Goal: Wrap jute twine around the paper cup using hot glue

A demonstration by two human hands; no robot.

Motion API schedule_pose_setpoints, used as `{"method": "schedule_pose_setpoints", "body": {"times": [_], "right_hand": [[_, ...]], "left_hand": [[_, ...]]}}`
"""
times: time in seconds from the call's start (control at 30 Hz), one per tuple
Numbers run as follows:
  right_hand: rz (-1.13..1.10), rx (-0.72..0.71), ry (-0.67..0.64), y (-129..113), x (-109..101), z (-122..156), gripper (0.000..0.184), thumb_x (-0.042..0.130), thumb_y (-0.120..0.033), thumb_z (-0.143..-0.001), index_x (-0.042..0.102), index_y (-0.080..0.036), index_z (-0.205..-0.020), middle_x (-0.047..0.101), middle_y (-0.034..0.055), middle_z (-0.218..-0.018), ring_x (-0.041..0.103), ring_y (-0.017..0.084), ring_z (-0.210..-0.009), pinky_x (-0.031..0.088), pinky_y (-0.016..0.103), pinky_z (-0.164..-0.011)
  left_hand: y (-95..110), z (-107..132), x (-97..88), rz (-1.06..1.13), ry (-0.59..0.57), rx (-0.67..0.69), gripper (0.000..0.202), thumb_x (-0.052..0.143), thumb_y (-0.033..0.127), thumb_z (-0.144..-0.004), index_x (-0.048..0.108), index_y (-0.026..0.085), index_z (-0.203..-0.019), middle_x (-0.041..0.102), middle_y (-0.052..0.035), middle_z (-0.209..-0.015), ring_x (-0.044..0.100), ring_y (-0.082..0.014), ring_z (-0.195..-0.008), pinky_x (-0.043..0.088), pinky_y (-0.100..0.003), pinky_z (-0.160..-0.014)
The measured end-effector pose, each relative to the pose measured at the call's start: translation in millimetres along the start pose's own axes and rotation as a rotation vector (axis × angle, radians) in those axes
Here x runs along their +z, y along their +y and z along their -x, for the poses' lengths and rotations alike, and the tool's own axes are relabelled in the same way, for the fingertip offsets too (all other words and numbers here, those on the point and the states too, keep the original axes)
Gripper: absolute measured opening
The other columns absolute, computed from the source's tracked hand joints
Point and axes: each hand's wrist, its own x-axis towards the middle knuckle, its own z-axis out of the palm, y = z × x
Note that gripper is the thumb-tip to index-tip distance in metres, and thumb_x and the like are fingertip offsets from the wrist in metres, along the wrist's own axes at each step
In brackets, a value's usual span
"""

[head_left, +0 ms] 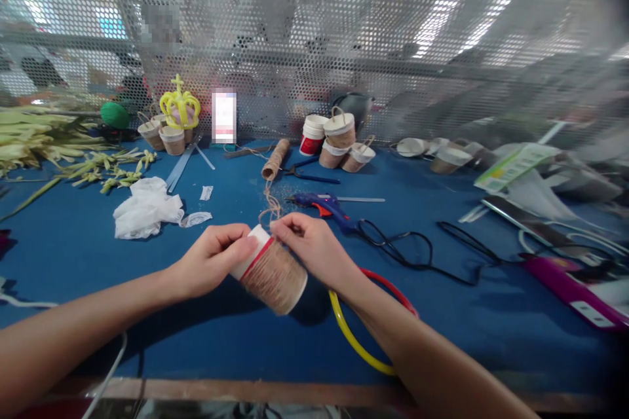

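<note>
A paper cup (275,275), mostly wound with brown twine, is tilted over the front of the table, with a white and red band bare at one end. My left hand (216,254) grips that bare end, thumb on the outside. On the cup's far side, my right hand (308,243) pinches the twine (270,209) close to the band. This strand runs back to a twine roll (276,158) lying behind. Beyond my right hand rests a blue glue gun (322,204), its black cord trailing right.
Twine-wrapped cups (340,131) stand at the back beside stacked bare cups (313,137). Pliers (314,177) lie before them. Crumpled white paper (147,208) and dried stalks (39,137) are left; a purple power strip (570,288) is right. A yellow tube (351,334) lies under my right forearm.
</note>
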Motion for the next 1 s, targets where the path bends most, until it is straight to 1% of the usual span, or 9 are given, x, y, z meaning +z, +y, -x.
{"method": "schedule_pose_setpoints", "body": {"times": [0.1, 0.13, 0.2, 0.3, 0.37, 0.47, 0.57, 0.67, 1.0], "right_hand": [[-0.095, 0.021, 0.020, 2, -3, 1, 0.033, 0.041, -0.043, -0.083, 0.056, -0.014, -0.083, 0.061, 0.0057, -0.077, 0.058, 0.015, -0.071, 0.046, 0.029, -0.064], [-0.110, 0.012, 0.001, 2, -4, 3, 0.035, 0.041, -0.045, -0.083, 0.055, -0.014, -0.090, 0.062, 0.0072, -0.082, 0.059, 0.016, -0.075, 0.047, 0.030, -0.066], [-0.102, -0.006, -0.067, 2, -4, 5, 0.037, 0.048, -0.044, -0.080, 0.051, -0.014, -0.101, 0.062, 0.0096, -0.092, 0.060, 0.019, -0.083, 0.048, 0.033, -0.071], [-0.095, -0.021, -0.141, 2, -3, 7, 0.041, 0.055, -0.041, -0.076, 0.049, -0.015, -0.108, 0.061, 0.0118, -0.102, 0.060, 0.021, -0.089, 0.048, 0.037, -0.076], [-0.105, -0.028, -0.126, 2, -3, 6, 0.039, 0.054, -0.040, -0.077, 0.050, -0.015, -0.107, 0.061, 0.0116, -0.103, 0.060, 0.021, -0.091, 0.047, 0.038, -0.079], [-0.091, -0.031, -0.072, 3, -4, 5, 0.039, 0.055, -0.039, -0.077, 0.050, -0.015, -0.107, 0.061, 0.0107, -0.102, 0.060, 0.021, -0.090, 0.047, 0.037, -0.079], [-0.081, -0.028, -0.062, 2, -5, 5, 0.039, 0.056, -0.039, -0.076, 0.050, -0.015, -0.106, 0.062, 0.0104, -0.101, 0.060, 0.021, -0.089, 0.048, 0.038, -0.078], [-0.085, -0.023, -0.061, 2, -5, 7, 0.038, 0.057, -0.038, -0.075, 0.050, -0.015, -0.105, 0.062, 0.0105, -0.099, 0.060, 0.021, -0.088, 0.048, 0.039, -0.077], [-0.087, -0.021, -0.060, 2, -2, 8, 0.040, 0.058, -0.038, -0.074, 0.048, -0.016, -0.106, 0.061, 0.0111, -0.103, 0.060, 0.021, -0.091, 0.048, 0.037, -0.079]], "left_hand": [[-4, -9, 0.6, 0.160, 0.236, -0.106, 0.031, 0.048, 0.038, -0.078, 0.047, 0.013, -0.059, 0.040, 0.0046, -0.054, 0.033, -0.0058, -0.048, 0.027, -0.018, -0.045], [-5, -12, 0.6, 0.221, 0.289, -0.139, 0.029, 0.050, 0.037, -0.077, 0.049, 0.013, -0.062, 0.044, 0.0039, -0.056, 0.036, -0.0059, -0.049, 0.029, -0.018, -0.046], [-7, -16, 0.2, 0.323, 0.336, -0.189, 0.028, 0.054, 0.038, -0.075, 0.052, 0.012, -0.065, 0.048, 0.0028, -0.057, 0.039, -0.0062, -0.049, 0.031, -0.018, -0.047], [-8, -17, -1.5, 0.441, 0.287, -0.194, 0.029, 0.057, 0.039, -0.073, 0.057, 0.010, -0.070, 0.053, 0.0006, -0.059, 0.045, -0.0074, -0.051, 0.035, -0.019, -0.049], [-9, -15, -3.7, 0.485, 0.212, -0.151, 0.025, 0.059, 0.035, -0.072, 0.058, 0.010, -0.075, 0.056, -0.0006, -0.064, 0.048, -0.0084, -0.055, 0.038, -0.020, -0.053], [-9, -11, -7.4, 0.440, 0.116, -0.068, 0.021, 0.063, 0.024, -0.068, 0.058, 0.012, -0.085, 0.060, -0.0016, -0.076, 0.053, -0.0103, -0.067, 0.040, -0.022, -0.064], [-9, -9, -9.3, 0.338, 0.066, -0.050, 0.025, 0.063, 0.020, -0.067, 0.056, 0.013, -0.091, 0.060, -0.0023, -0.083, 0.054, -0.0128, -0.075, 0.040, -0.025, -0.071], [-10, -9, -8.7, 0.297, 0.056, -0.042, 0.024, 0.060, 0.020, -0.069, 0.056, 0.013, -0.092, 0.061, -0.0032, -0.085, 0.054, -0.0144, -0.078, 0.041, -0.027, -0.074], [-10, -10, -6.7, 0.272, 0.077, -0.039, 0.026, 0.056, 0.017, -0.068, 0.058, 0.012, -0.094, 0.064, -0.0044, -0.085, 0.056, -0.0156, -0.080, 0.043, -0.028, -0.074]]}}
